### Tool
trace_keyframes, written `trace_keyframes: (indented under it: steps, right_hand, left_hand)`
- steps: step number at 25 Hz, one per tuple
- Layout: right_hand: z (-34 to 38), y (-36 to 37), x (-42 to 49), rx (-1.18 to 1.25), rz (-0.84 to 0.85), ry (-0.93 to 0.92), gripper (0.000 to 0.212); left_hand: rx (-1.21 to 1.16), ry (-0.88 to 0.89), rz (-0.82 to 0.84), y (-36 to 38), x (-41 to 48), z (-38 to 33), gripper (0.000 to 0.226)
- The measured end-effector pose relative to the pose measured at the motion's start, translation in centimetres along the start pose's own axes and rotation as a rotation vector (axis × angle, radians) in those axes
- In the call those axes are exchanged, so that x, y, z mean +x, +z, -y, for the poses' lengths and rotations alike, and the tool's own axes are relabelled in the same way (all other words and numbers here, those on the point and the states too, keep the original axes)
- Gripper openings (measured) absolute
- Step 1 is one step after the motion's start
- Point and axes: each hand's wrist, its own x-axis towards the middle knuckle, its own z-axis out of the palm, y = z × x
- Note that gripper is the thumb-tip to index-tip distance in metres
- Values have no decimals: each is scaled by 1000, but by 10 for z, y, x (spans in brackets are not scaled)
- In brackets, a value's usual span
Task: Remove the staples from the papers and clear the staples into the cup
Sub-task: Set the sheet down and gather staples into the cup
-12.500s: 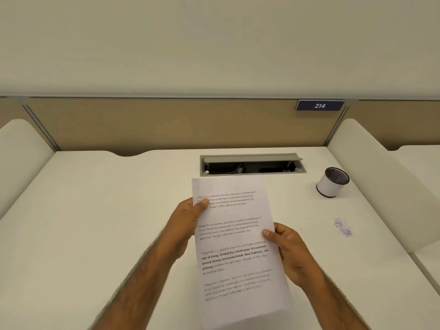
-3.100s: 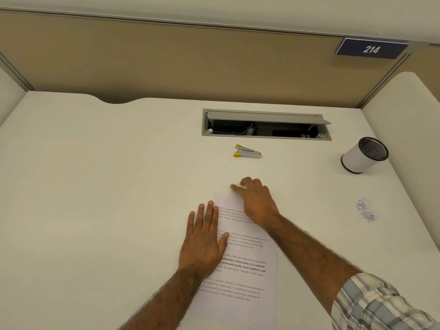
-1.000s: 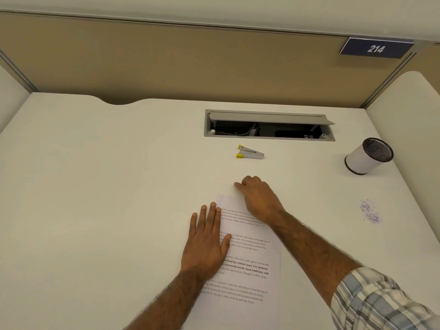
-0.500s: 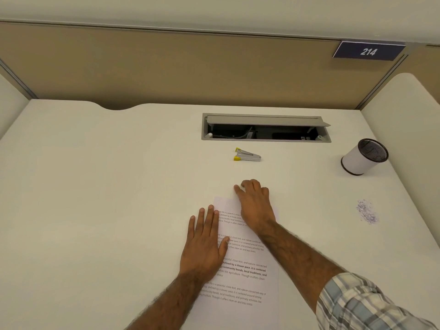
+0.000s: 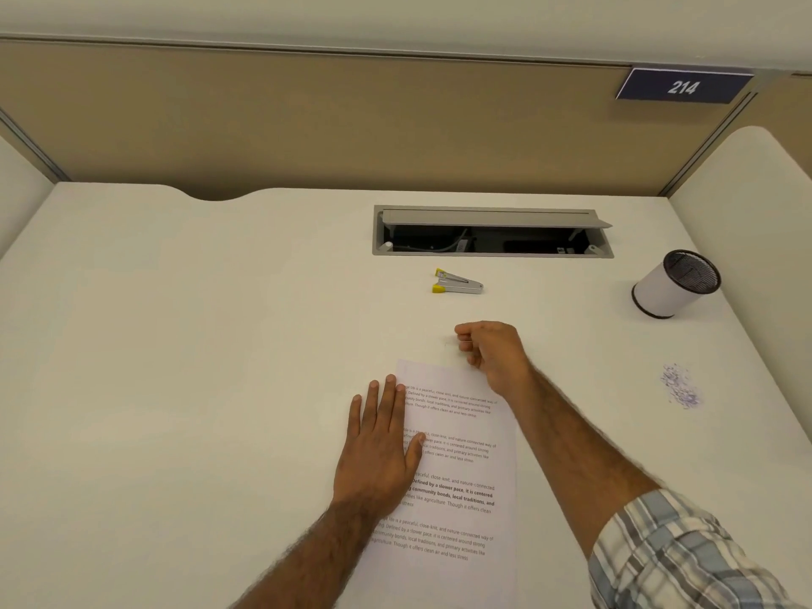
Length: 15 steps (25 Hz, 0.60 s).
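The printed papers [image 5: 461, 468] lie flat on the white desk [image 5: 175, 345] in front of me. My left hand [image 5: 378, 446] presses flat on their left edge, fingers straight. Just beyond the top edge of the papers, my right hand [image 5: 494, 356] is raised a little with its fingers curled, and thumb and forefinger pinch a thin staple [image 5: 465, 343]. A silver staple remover [image 5: 457, 284] with yellow tips lies further back. The white cup [image 5: 672, 285] with a black mesh inside stands at the far right. A small pile of loose staples [image 5: 681, 386] lies on the desk right of the papers.
An open grey cable hatch [image 5: 492, 230] is set into the desk behind the staple remover. A tan divider panel [image 5: 307, 125] with a plate reading 214 [image 5: 683, 86] closes the back. A white side partition [image 5: 755, 213] rises on the right.
My right hand has lifted off the top corner of the papers, and its fingers have curled into a pinch. The left hand and the papers have stayed put.
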Motion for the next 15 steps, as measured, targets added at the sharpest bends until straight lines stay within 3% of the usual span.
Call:
trace_keyframes:
  steps: [3,6,8,11,13,15]
  right_hand:
    - [10,-6,-3,234,77,195,38]
    - [8,-9,-3,195,121,149,27]
    - [1,-9,5,-258,64,-134,21]
    - [-14,-3,9,-1087,-1,-526,37]
    - [-27,4,1,-1381,-28,-651,45]
    - [-45,8,-13,-1505,-71,-762,49]
  left_hand:
    - [4,2,-2,-1,0,0,74]
    - [4,2,-4,0,-1,0,74]
    - [2,2,-13,1,0,0,74]
    - [7,0,-7,3,0,1,74]
    - [10,-5,-8,4,0,1,75]
    - [7,-9,-13,5,0,1,75]
